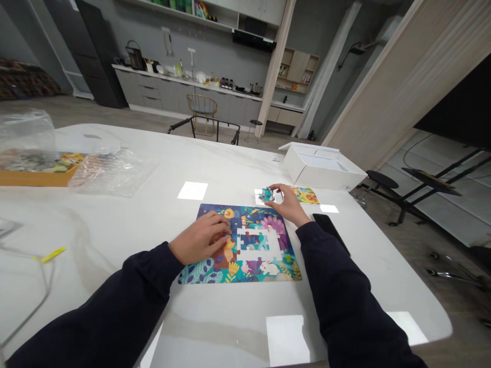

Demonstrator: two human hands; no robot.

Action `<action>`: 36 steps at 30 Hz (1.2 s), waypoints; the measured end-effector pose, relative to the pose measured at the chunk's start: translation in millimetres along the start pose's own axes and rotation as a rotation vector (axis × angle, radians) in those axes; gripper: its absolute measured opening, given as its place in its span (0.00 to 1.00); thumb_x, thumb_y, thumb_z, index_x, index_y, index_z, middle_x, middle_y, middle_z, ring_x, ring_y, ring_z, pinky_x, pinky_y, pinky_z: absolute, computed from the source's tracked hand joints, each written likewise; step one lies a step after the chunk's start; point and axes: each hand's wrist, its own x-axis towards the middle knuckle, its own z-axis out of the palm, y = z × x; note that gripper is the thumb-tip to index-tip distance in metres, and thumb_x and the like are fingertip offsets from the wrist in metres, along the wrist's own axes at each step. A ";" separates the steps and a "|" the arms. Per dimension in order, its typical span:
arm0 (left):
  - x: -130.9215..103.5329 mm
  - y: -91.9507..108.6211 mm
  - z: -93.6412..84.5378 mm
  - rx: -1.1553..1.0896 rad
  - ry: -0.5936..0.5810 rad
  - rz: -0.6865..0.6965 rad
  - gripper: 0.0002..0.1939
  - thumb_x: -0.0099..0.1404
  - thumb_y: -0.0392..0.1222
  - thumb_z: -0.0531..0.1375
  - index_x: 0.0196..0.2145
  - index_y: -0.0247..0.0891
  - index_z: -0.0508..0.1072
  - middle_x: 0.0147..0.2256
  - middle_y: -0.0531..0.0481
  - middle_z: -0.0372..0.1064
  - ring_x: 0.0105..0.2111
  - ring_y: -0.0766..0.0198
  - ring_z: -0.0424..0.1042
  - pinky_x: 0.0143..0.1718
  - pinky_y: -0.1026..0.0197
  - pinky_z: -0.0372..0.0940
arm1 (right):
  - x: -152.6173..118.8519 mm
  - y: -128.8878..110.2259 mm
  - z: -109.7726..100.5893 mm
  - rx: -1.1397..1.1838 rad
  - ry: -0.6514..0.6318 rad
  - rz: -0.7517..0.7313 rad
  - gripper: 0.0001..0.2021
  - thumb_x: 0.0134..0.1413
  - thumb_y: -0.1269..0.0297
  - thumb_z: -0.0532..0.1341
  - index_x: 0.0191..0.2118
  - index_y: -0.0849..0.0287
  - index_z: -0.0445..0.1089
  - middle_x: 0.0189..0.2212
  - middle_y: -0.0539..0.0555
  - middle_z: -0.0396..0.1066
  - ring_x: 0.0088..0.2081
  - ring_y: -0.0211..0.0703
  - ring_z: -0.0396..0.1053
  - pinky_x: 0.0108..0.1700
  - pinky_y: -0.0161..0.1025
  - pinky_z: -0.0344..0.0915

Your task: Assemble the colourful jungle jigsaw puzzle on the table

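A colourful jigsaw puzzle [215, 273] with animals and plants lies on the white table, with a white gap around several joined pieces in its middle. My left hand [203, 235] rests on the left part of the puzzle, its fingers slightly bent and holding nothing visible. Beyond the puzzle's far right edge, my right hand [287, 203] has its thumb and forefinger around a teal puzzle piece [265, 194]. Whether other loose pieces lie under it, I cannot tell. A small yellow picture card [307, 195] lies just beyond my right hand, partly hidden by it.
A black phone [330, 230] lies right of the puzzle, near my right forearm. Behind it stands a white box [322, 166]. At the left are an orange box [34, 178], crumpled clear plastic [111, 171] and a cable with a yellow tag [52, 254].
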 end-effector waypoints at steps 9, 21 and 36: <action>1.4 15.3 2.6 -0.025 -0.075 0.037 0.10 0.74 0.42 0.57 0.44 0.40 0.77 0.49 0.43 0.73 0.50 0.53 0.68 0.54 0.50 0.65 | -106.7 -78.7 -20.9 0.203 -0.408 -0.110 0.20 0.47 0.54 0.77 0.46 0.51 0.76 0.45 0.56 0.75 0.50 0.52 0.71 0.55 0.51 0.68; 11.3 38.4 42.1 0.035 -0.200 0.003 0.22 0.77 0.50 0.52 0.64 0.47 0.66 0.63 0.45 0.68 0.64 0.48 0.60 0.65 0.38 0.52 | -114.4 -72.2 -23.7 0.129 -0.381 -0.095 0.23 0.43 0.57 0.79 0.45 0.52 0.75 0.44 0.55 0.76 0.49 0.52 0.71 0.54 0.51 0.68; 12.5 33.8 45.6 0.094 -0.191 0.041 0.28 0.71 0.33 0.50 0.66 0.46 0.63 0.65 0.47 0.66 0.63 0.49 0.61 0.61 0.44 0.53 | -114.4 -72.7 -31.1 0.150 -0.321 -0.046 0.20 0.47 0.58 0.77 0.45 0.52 0.74 0.44 0.54 0.74 0.47 0.50 0.72 0.52 0.47 0.69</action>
